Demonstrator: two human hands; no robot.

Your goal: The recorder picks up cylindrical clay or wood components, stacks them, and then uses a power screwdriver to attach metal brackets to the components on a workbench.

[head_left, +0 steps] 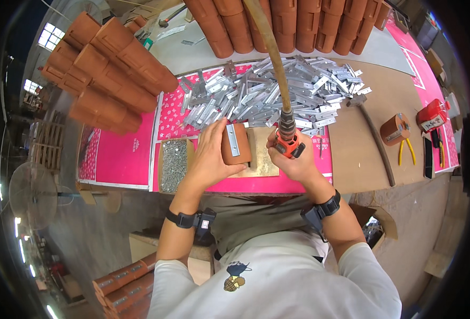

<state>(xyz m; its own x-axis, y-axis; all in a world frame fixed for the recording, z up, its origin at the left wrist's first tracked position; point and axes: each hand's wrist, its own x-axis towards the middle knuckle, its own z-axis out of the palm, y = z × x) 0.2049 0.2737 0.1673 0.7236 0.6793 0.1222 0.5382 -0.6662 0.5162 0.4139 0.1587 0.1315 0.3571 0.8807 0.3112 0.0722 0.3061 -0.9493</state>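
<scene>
My left hand (pixel 211 157) curves round the left side of a short brown clay-coloured cylinder (pixel 243 142), thumb along its near edge and fingers toward its far edge. A silver metal strip with holes (pixel 234 140) lies lengthwise on the cylinder's upper face. To the right, my right hand (pixel 297 164) is wrapped round an orange-and-black air tool (pixel 286 130). A tan hose (pixel 272 48) rises from the tool's far end. The tool stands apart from the cylinder, over a pale board (pixel 267 167); its working tip cannot be made out.
A heap of silver metal strips (pixel 277 87) lies just beyond my hands. Left of my left hand stands a box of small screws or rivets (pixel 175 166). Stacked brown cylinders (pixel 118 64) rise at left and back. At right are a hammer (pixel 373 130), yellow-handled pliers (pixel 406 151) and a red container (pixel 432 115).
</scene>
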